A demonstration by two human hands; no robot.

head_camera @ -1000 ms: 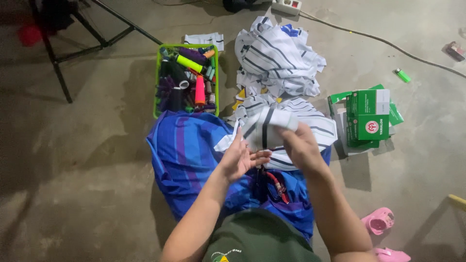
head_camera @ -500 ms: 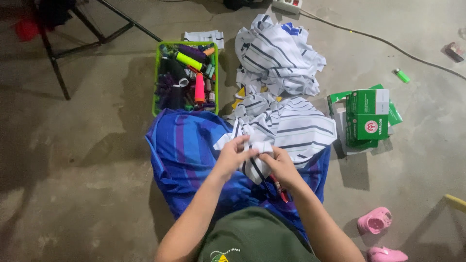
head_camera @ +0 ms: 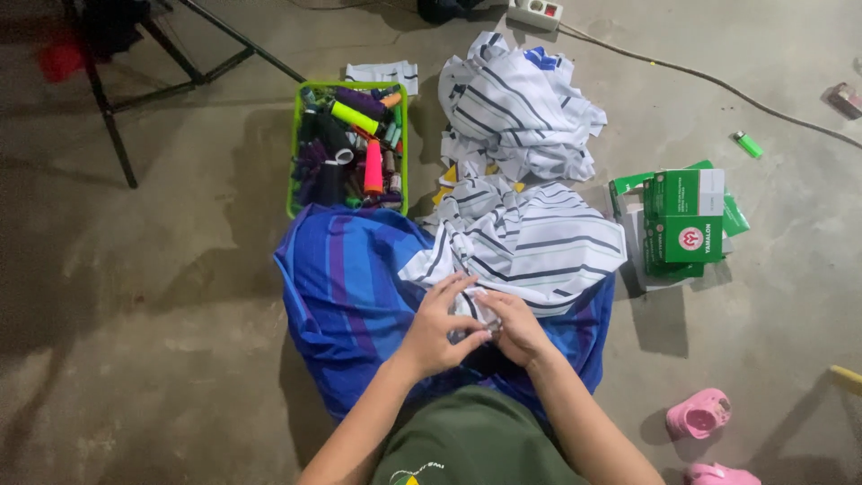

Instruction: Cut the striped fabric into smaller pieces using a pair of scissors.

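Note:
A white cloth with dark stripes (head_camera: 530,242) lies spread over a blue striped cloth (head_camera: 359,287) on the concrete floor in front of me. My left hand (head_camera: 444,323) and my right hand (head_camera: 512,325) meet at the near edge of the white striped cloth, fingers curled and pinching the fabric between them. What sits under the fingertips is hidden. A second heap of the same white striped cloth (head_camera: 516,108) lies farther away.
A green basket (head_camera: 294,148) filled with several coloured thread spools stands at the far left of the cloths. Green boxes (head_camera: 682,216) sit on the right, a green lighter (head_camera: 747,144) beyond them. Pink small shoes (head_camera: 699,415) lie near right. A black stand leg (head_camera: 117,126) and a power strip (head_camera: 535,13) with its cable lie at the back.
The white striped piece held up in my hands a second ago has come down onto the blue cloth. Both hands have drawn closer to my body and together.

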